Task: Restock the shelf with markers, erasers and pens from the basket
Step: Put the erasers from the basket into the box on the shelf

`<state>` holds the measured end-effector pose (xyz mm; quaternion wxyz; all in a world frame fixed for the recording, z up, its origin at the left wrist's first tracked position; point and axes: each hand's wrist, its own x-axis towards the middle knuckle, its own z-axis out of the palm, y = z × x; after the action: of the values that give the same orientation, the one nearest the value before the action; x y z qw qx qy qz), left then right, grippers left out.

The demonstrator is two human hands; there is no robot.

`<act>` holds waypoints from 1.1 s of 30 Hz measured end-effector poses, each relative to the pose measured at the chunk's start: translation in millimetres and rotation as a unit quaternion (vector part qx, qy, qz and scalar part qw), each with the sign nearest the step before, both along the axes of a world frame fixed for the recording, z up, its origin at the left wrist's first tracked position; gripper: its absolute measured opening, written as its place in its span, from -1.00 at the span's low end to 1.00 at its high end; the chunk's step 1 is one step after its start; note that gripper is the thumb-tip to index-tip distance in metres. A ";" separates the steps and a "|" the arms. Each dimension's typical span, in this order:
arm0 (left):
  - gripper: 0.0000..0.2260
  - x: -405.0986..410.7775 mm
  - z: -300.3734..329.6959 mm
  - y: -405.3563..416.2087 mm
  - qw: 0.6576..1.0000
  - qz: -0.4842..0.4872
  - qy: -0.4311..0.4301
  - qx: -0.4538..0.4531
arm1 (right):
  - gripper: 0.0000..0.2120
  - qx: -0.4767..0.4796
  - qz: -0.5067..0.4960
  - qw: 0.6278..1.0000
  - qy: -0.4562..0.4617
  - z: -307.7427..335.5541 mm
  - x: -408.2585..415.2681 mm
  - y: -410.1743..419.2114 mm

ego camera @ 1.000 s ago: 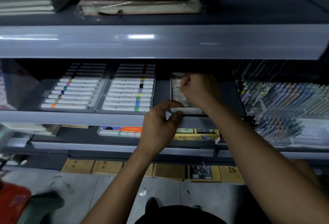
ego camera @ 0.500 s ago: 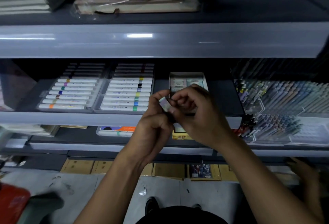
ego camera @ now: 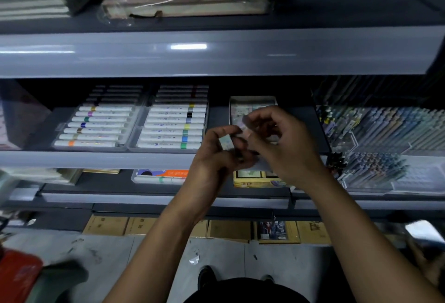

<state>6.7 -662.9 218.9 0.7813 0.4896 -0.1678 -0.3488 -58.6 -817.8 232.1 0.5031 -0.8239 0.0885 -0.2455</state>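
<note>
In front of the middle shelf's edge, my left hand (ego camera: 216, 158) pinches a small wrapped eraser (ego camera: 226, 143) between thumb and fingers. My right hand (ego camera: 286, 146) is right beside it, fingertips closed on another small pale eraser (ego camera: 246, 122). Just behind the hands, a white open box of erasers (ego camera: 252, 101) sits on the shelf, partly hidden by my right hand. Two clear trays of white markers (ego camera: 96, 124) (ego camera: 171, 127) lie to the left. A display of pens (ego camera: 385, 131) fills the right side.
The grey shelf lip (ego camera: 96, 159) runs just under the hands, and the upper shelf front (ego camera: 216, 54) overhangs above. A red basket (ego camera: 16, 276) is on the floor at the bottom left. Lower shelves hold flat packs and cardboard boxes (ego camera: 228, 229).
My right hand has pulled back out of the eraser box and met my left hand in front of the shelf edge, where its fingers have closed on a small eraser.
</note>
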 end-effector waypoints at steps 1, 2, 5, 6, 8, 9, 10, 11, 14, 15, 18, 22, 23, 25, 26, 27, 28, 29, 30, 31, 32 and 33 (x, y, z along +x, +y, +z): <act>-0.51 1.0 -3.2 0.5 0.997 0.011 -0.046 0.054 | -0.85 -0.003 -0.016 1.000 0.005 0.1 0.5 -4.1; -0.56 1.6 -7.1 1.2 0.989 0.021 -0.100 0.108 | -0.87 -0.022 -0.035 0.999 0.016 -0.5 1.3 -8.8; -0.68 2.5 -19.7 3.6 0.940 0.044 -0.258 0.220 | -0.87 -0.140 -0.086 0.985 0.061 -2.3 5.9 -25.9; -0.70 2.9 -23.2 3.6 0.919 0.054 -0.304 0.247 | -0.85 -0.173 -0.094 0.978 0.072 -2.3 8.0 -31.2; -0.71 3.4 -26.8 3.4 0.879 0.070 -0.370 0.292 | -0.82 -0.216 -0.098 0.967 0.093 -1.6 12.8 -39.7; -0.71 3.6 -27.0 3.3 0.866 0.076 -0.387 0.308 | -0.79 -0.233 -0.099 0.962 0.105 -1.2 16.0 -42.9; -0.72 3.7 -26.5 3.3 0.856 0.080 -0.398 0.319 | -0.77 -0.254 -0.102 0.955 0.118 -1.2 19.4 -45.3; -0.73 3.8 -26.1 3.5 0.850 0.081 -0.405 0.327 | -0.74 -0.277 -0.105 0.947 0.127 -0.9 22.9 -47.2; -0.77 4.4 -25.6 3.0 0.843 0.082 -0.414 0.335 | -0.72 -0.325 -0.108 0.928 0.146 2.1 32.0 -49.4; -0.78 5.0 -25.7 2.6 0.842 0.084 -0.414 0.335 | -0.73 -0.337 -0.106 0.923 0.154 3.1 34.5 -49.3; -0.78 6.4 -26.4 2.1 0.842 0.090 -0.416 0.332 | -0.76 -0.365 -0.099 0.907 0.184 5.5 40.3 -48.5; -0.78 7.1 -27.2 1.6 0.844 0.085 -0.414 0.329 | -0.82 -0.355 -0.115 0.904 0.209 7.6 45.1 -47.6; -0.78 7.0 -27.4 1.4 0.845 0.083 -0.413 0.329 | -0.83 -0.356 -0.122 0.902 0.213 8.0 45.9 -47.3; -0.78 6.6 -28.0 1.1 0.848 0.083 -0.409 0.328 | -0.78 -0.363 -0.135 0.897 0.213 7.4 46.7 -46.2; -0.78 6.6 -28.4 1.2 0.849 0.083 -0.408 0.326 | -0.75 -0.362 -0.140 0.897 0.211 7.1 46.5 -45.6; -0.78 6.6 -28.6 1.2 0.850 0.083 -0.407 0.325 | -0.73 -0.360 -0.144 0.898 0.209 6.8 46.0 -45.4; -0.78 6.7 -28.6 1.1 0.851 0.083 -0.406 0.323 | -0.72 -0.356 -0.146 0.900 0.205 6.3 45.5 -45.6; -0.78 6.8 -28.3 0.9 0.852 0.083 -0.405 0.321 | -0.72 -0.349 -0.147 0.904 0.200 5.9 44.8 -45.9; -0.78 7.1 -28.3 0.7 0.854 0.083 -0.403 0.317 | -0.73 -0.341 -0.145 0.908 0.193 5.4 44.3 -46.3; -0.77 7.2 -28.1 0.5 0.859 0.085 -0.399 0.311 | -0.75 -0.332 -0.143 0.914 0.185 5.2 43.4 -46.6; -0.77 7.0 -27.6 0.4 0.868 0.089 -0.386 0.300 | -0.77 -0.323 -0.141 0.919 0.175 5.4 41.9 -46.4; -0.77 6.3 -26.2 0.4 0.885 0.093 -0.359 0.283 | -0.79 -0.313 -0.142 0.925 0.162 5.9 39.7 -45.6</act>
<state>13.0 -662.6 192.7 0.5246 0.7951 -0.2844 -0.1080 -18.9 -863.4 238.0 0.1579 -0.9468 0.2033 -0.1931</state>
